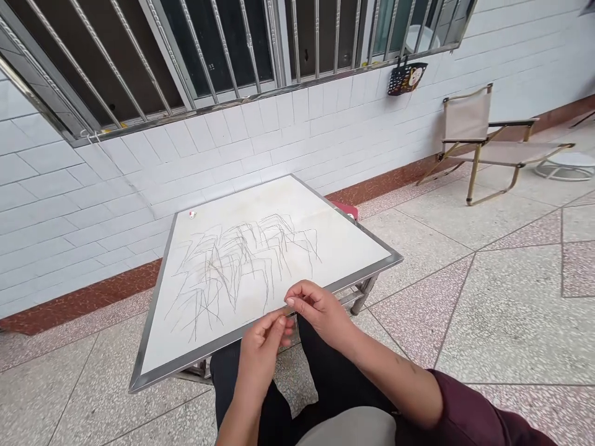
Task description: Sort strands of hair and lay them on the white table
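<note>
My left hand (261, 344) and my right hand (323, 313) meet just above the near edge of a white-topped table (348, 244). Each is closed, thumb against forefinger, and their fingertips almost touch. Whatever lies between the fingertips is too thin or too hidden to make out. Beyond my hands, many thin dark strands (242, 248), which look like bent wires, lie spread and crossed over the middle and left of the tabletop. Several have angular bends.
A tiny white and red object (192, 214) lies at the table's far left corner. Something red (346, 209) shows behind the table. A white tiled wall with a barred window rises behind. A folding chair (467, 118) and white round stool (567, 164) stand right; a black basket (406, 79) hangs below the window.
</note>
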`<state>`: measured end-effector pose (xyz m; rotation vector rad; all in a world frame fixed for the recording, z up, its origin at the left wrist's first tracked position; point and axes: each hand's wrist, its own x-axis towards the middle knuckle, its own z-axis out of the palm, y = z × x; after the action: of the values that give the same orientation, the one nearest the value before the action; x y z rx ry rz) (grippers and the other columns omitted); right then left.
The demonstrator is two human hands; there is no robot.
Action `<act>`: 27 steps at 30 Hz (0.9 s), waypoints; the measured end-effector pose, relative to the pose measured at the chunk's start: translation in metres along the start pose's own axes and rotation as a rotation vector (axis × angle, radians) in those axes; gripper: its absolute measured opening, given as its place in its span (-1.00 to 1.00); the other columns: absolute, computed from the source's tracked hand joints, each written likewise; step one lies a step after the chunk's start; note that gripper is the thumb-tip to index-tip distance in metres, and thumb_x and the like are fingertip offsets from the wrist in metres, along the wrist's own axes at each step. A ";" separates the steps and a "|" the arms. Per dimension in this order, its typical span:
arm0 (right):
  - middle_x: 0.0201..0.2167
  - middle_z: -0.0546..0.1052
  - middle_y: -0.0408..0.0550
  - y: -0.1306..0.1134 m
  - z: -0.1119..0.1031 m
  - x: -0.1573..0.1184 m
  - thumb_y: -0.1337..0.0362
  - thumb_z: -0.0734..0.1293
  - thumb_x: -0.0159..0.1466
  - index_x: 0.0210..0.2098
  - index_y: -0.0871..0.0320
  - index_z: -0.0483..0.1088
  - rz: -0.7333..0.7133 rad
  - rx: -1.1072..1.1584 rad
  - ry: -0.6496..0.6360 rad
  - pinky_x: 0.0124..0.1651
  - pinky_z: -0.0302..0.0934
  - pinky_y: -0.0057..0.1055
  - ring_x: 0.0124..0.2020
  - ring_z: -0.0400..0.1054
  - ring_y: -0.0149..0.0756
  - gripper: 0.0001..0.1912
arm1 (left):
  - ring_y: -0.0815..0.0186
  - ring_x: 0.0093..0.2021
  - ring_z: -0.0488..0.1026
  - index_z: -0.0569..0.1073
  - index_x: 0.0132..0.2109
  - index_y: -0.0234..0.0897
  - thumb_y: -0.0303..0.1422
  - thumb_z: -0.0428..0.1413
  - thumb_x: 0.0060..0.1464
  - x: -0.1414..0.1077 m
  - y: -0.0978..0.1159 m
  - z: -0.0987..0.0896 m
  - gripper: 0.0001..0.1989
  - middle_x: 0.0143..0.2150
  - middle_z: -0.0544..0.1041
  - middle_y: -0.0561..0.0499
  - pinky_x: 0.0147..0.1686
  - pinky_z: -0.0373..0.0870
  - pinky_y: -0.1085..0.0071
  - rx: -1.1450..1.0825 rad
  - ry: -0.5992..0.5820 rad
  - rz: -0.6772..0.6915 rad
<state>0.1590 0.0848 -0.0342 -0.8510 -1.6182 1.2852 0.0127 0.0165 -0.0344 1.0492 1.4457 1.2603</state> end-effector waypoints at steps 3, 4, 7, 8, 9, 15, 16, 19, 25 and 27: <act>-0.40 0.43 -0.18 0.001 -0.005 0.004 0.16 0.31 0.29 -0.32 0.11 0.42 0.033 0.043 -0.059 -0.21 0.14 -0.40 -0.33 0.28 -0.34 -0.85 | 0.25 -0.22 0.53 0.61 -0.08 -0.25 -0.14 0.30 -0.04 0.011 0.003 -0.020 -0.61 -0.22 0.64 -0.10 -0.21 0.47 0.35 -0.243 0.138 -0.030; -0.40 0.43 -0.18 0.000 -0.006 0.005 0.16 0.31 0.29 -0.31 0.11 0.42 0.045 0.055 -0.080 -0.22 0.13 -0.41 -0.34 0.27 -0.35 -0.84 | 0.26 -0.21 0.53 0.61 -0.08 -0.25 -0.13 0.31 -0.04 0.014 0.007 -0.025 -0.60 -0.20 0.64 -0.11 -0.20 0.46 0.37 -0.299 0.152 -0.031; -0.41 0.42 -0.19 -0.001 -0.007 0.010 0.16 0.31 0.29 -0.31 0.12 0.41 0.042 0.071 -0.128 -0.23 0.11 -0.41 -0.36 0.25 -0.37 -0.84 | 0.25 -0.23 0.54 0.61 -0.10 -0.31 -0.04 0.22 0.05 0.020 0.027 -0.038 -0.56 -0.20 0.64 -0.17 -0.23 0.47 0.36 -0.317 0.047 -0.059; -0.41 0.41 -0.19 -0.001 -0.008 0.011 0.17 0.31 0.30 -0.31 0.12 0.41 0.032 0.064 -0.138 -0.24 0.11 -0.42 -0.36 0.25 -0.37 -0.84 | 0.24 -0.23 0.54 0.61 -0.10 -0.33 -0.02 0.18 0.08 0.021 0.035 -0.040 -0.54 -0.21 0.64 -0.19 -0.24 0.46 0.35 -0.275 -0.011 -0.066; -0.41 0.41 -0.19 -0.002 -0.008 0.012 0.17 0.31 0.30 -0.31 0.12 0.40 0.023 0.055 -0.146 -0.25 0.10 -0.42 -0.36 0.24 -0.37 -0.85 | 0.24 -0.24 0.54 0.61 -0.10 -0.33 -0.02 0.18 0.09 0.022 0.043 -0.042 -0.55 -0.21 0.64 -0.19 -0.24 0.46 0.35 -0.215 -0.060 -0.068; -0.45 0.36 -0.21 -0.009 -0.011 0.020 0.21 0.28 0.32 -0.31 0.11 0.38 -0.030 -0.049 -0.152 -0.33 0.07 -0.45 -0.43 0.18 -0.40 -0.87 | 0.27 -0.32 0.53 0.63 -0.13 -0.23 -0.24 0.35 -0.11 0.032 0.081 -0.037 -0.66 -0.29 0.65 -0.08 -0.25 0.43 0.35 0.187 -0.200 -0.004; -0.45 0.35 -0.21 -0.011 -0.012 0.021 0.22 0.27 0.33 -0.31 0.11 0.38 -0.046 -0.077 -0.144 -0.34 0.07 -0.45 -0.43 0.18 -0.40 -0.88 | 0.28 -0.34 0.52 0.62 -0.13 -0.22 -0.25 0.34 -0.11 0.033 0.085 -0.036 -0.66 -0.29 0.65 -0.07 -0.25 0.43 0.34 0.210 -0.217 0.003; -0.42 0.37 -0.19 -0.014 -0.014 0.021 0.29 0.26 0.34 -0.30 0.12 0.38 -0.138 -0.177 -0.117 -0.32 0.10 -0.45 -0.40 0.22 -0.39 -0.90 | 0.28 -0.31 0.53 0.60 -0.07 -0.20 -0.22 0.30 -0.05 0.034 0.094 -0.032 -0.64 -0.26 0.66 -0.08 -0.22 0.43 0.32 0.240 -0.265 0.003; -0.37 0.40 -0.13 -0.007 -0.017 0.019 0.45 0.23 0.31 -0.23 0.11 0.42 -0.441 -0.346 -0.086 -0.25 0.20 -0.44 -0.33 0.31 -0.36 -0.83 | 0.32 -0.30 0.51 0.57 -0.03 -0.15 -0.27 0.33 -0.06 0.033 0.100 -0.033 -0.61 -0.22 0.66 -0.04 -0.21 0.41 0.35 0.252 -0.349 -0.038; -0.36 0.40 -0.12 -0.006 -0.018 0.017 0.48 0.22 0.31 -0.21 0.11 0.42 -0.529 -0.397 -0.067 -0.27 0.21 -0.45 -0.34 0.31 -0.36 -0.80 | 0.32 -0.31 0.50 0.57 -0.03 -0.14 -0.29 0.35 -0.08 0.033 0.101 -0.033 -0.59 -0.22 0.66 -0.03 -0.23 0.41 0.35 0.243 -0.371 -0.053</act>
<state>0.1687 0.1056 -0.0236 -0.5489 -2.0164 0.6386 -0.0232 0.0534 0.0639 1.3191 1.3452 0.8112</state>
